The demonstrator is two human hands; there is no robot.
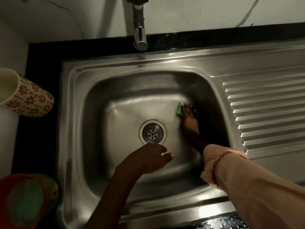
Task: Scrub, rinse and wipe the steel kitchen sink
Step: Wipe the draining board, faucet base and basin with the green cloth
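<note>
Pressing green scrub pad [180, 109] on sink [115, 103] floor — right hand [189, 119]; left hand [148, 158] loose, empty.

R arm [257, 192]: peach sleeve, cuff bunched at wrist. L arm [115, 192]: bare, no sleeve.

Home kitchen, steel sink [181, 66] with drainboard, tap [139, 30], patterned cup [29, 98]

The sink [79, 113] is silvery grey steel, set in a black counter [41, 66]. A bright green scrub pad [179, 109] shows under the right hand [189, 119], whose sleeve [247, 187] is pale peach. The cup [28, 98] is cream with red flowers. The wall [198, 12] is white.
</note>
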